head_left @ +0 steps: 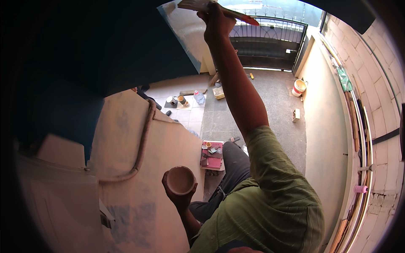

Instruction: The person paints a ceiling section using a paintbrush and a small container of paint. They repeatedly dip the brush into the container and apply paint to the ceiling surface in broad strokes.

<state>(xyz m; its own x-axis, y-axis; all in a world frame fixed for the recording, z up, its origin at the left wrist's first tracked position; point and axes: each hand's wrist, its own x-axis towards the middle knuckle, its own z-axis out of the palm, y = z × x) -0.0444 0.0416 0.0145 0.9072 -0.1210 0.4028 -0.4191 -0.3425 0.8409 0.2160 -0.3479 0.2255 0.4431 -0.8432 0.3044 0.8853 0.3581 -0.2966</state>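
Observation:
My left hand [179,201] is wrapped round a round cup [180,180], held low in front of me. Its mouth faces up, and a pale brownish content or inner wall shows inside. High above, at the top edge of the picture, my right hand [218,22] grips a paintbrush [247,17]. The brush's red-orange handle points right and its pale bristle end points left. Behind the bristles is a whitish, unevenly coated surface [181,31]; whether they touch it I cannot tell.
On my left is a pale wall with a curved brown pipe [145,139]. Below, a pink tray [213,162] holds small items. A bucket [299,87], a clear bottle [198,98] and pots stand on the floor. A dark gate [270,44] is ahead; long poles [352,114] line the right wall.

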